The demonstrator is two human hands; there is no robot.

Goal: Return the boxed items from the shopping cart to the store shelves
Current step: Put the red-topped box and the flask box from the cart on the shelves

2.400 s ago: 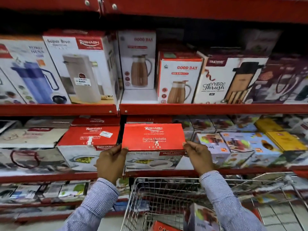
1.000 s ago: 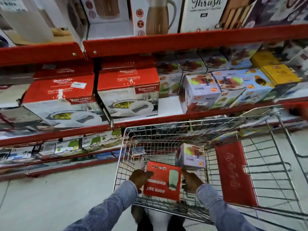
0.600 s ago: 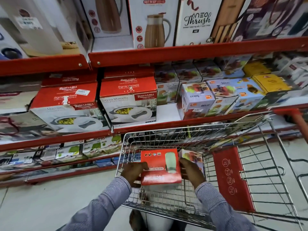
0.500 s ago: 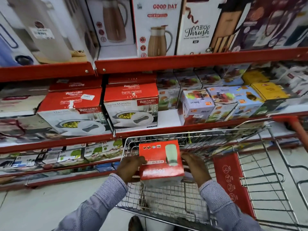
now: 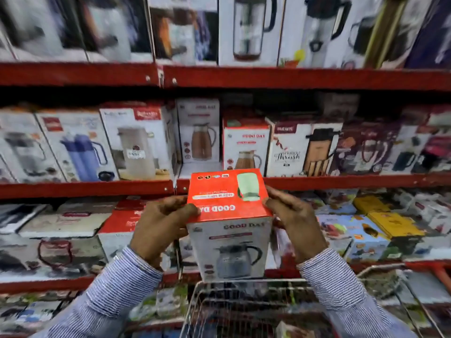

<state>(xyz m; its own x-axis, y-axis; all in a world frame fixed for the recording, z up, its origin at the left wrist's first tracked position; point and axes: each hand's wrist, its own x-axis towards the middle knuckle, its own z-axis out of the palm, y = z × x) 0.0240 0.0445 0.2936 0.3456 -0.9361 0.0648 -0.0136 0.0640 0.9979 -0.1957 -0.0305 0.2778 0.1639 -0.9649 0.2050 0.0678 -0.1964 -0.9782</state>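
Hands hold 1 box up in front of the shelving. The left hand is closed on the left side of the Good Day box, fingers curled over the red top edge, thumb low on the side. The right hand clasps the opposite side the same way, its fingertips lying on the top panel near the pale green jug printed there. Both sleeves are striped blue and white.

The box stands upright, red on top, white on the face toward the camera, with a dark-handled kettle pictured below the brand name. It is held in the air above the shopping cart, whose wire rim shows at the bottom of the view, and its top reaches the red edge of the middle shelf. Whether anything remains in the cart is hard to tell through the blur.

On that middle shelf, just behind the box, stands a matching white and red Good Day carton showing a brown jug, with a taller carton of the same kind set further back to its left. A box with a blue flask stands further left, and a Thrush box sits to the right.

The upper shelf carries more jug cartons, all blurred. Below the box, the lower shelf holds flat red-topped boxes on the left and yellow boxes on the right.
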